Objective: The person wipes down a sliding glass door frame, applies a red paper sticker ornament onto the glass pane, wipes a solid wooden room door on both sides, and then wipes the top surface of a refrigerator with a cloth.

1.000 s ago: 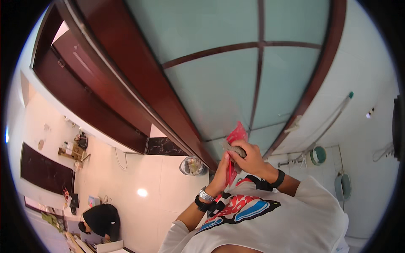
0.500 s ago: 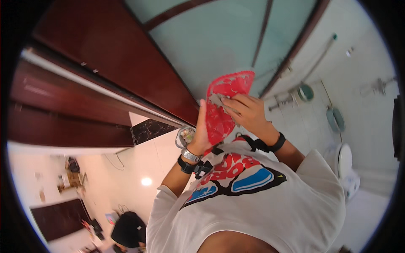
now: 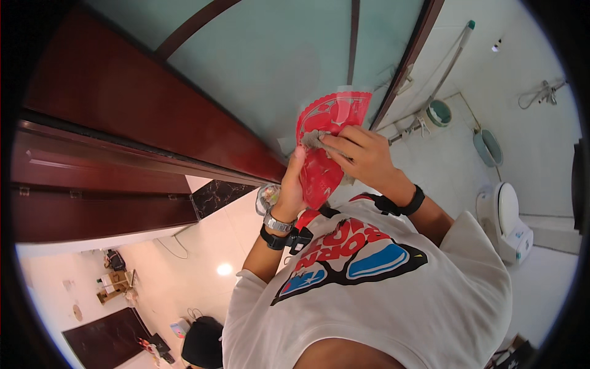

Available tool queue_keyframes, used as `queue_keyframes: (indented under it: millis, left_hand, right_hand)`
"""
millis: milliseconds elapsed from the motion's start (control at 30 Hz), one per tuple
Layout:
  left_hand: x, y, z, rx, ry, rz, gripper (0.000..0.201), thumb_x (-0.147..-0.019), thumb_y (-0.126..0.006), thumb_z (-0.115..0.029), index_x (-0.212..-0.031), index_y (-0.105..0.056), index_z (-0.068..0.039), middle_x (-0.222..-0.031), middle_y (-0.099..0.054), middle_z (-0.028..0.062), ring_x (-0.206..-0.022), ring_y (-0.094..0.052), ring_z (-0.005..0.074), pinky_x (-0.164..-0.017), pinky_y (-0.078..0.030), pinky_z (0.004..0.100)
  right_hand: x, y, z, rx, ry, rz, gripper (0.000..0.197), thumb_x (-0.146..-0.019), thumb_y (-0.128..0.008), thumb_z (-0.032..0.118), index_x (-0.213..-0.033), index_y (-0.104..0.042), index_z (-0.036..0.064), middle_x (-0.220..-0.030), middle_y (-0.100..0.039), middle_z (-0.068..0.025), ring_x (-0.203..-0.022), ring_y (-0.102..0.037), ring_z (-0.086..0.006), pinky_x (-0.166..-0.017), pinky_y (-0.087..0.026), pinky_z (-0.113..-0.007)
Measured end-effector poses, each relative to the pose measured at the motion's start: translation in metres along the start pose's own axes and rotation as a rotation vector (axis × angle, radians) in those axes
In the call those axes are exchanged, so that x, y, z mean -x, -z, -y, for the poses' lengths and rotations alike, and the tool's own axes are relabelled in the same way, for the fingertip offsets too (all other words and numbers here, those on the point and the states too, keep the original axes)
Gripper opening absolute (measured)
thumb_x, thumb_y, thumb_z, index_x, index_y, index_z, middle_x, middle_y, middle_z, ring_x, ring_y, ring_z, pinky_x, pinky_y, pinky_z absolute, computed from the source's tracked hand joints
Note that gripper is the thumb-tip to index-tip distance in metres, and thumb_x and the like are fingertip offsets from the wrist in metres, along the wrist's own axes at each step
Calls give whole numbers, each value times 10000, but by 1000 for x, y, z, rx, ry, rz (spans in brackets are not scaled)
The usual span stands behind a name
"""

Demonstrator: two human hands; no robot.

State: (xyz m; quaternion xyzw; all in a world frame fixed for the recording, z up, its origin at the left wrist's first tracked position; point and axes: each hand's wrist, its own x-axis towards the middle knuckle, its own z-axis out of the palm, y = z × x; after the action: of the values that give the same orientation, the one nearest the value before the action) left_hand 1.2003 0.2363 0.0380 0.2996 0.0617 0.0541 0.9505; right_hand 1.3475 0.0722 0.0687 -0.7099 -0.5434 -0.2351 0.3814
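Left hand [image 3: 292, 194] clamped on the left edge of the red cut-out [image 3: 319, 178], out from the white shirt [image 3: 393, 301], likely to steady it; right hand [image 3: 369, 157] pinching a grey wad [image 3: 314, 139] against its face; glass door [image 3: 264, 74] beyond; green bucket [image 3: 440, 114] farther off.

Light [image 3: 224, 269] glints on the pale floor [image 3: 212, 243]; a toilet [image 3: 507, 208] stands near white wall [image 3: 522, 74].

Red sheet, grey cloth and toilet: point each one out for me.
Red sheet [image 3: 318, 175], head view: on its lower part.
Grey cloth [image 3: 313, 139], head view: on its crumpled end.
Toilet [image 3: 507, 205], head view: on its lid.
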Motion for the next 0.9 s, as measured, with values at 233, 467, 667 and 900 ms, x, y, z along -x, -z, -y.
queue_keyframes:
  millis: [233, 467, 667, 900]
  left_hand:
    - [-84, -73, 109, -285, -280, -298, 497, -1247, -513, -425, -1566, -624, -59, -1486, -737, 105, -1383, -695, 252, -1203, -540, 458]
    - [-116, -114, 164, -49, -444, -434, 494, -1260, -479, -424, -1567, -622, -64, -1537, -728, 108, -1413, -681, 269, -1250, -499, 483]
    - [-128, -151, 167, -140, -614, -417, 514, -1264, -476, -435, -1600, -596, -65, -1617, -679, 108, -1483, -636, 278, -1284, -470, 484]
    - [-138, -163, 178, -190, -614, -461, 562, -1268, -464, -470, -1640, -555, -58, -1643, -653, 117, -1492, -628, 275, -1285, -472, 491]
  right_hand:
    - [43, 62, -116, -112, 112, 41, 344, -885, -901, 176, -1223, -836, 185, -1051, -731, 3, -851, -761, -221, -679, -598, -371]
    - [94, 116, -170, -222, 176, 245, 350, -931, -850, 181, -1280, -827, 192, -980, -664, -13, -806, -745, -242, -675, -599, -384]
    - [141, 122, -232, -270, 13, 521, 370, -973, -803, 196, -1342, -821, 181, -1131, -763, -55, -983, -796, -308, -787, -649, -457]
    - [131, 159, -244, -805, -402, 476, 367, -1050, -835, 340, -1362, -823, 146, -1019, -822, -142, -883, -824, -307, -787, -631, -401]
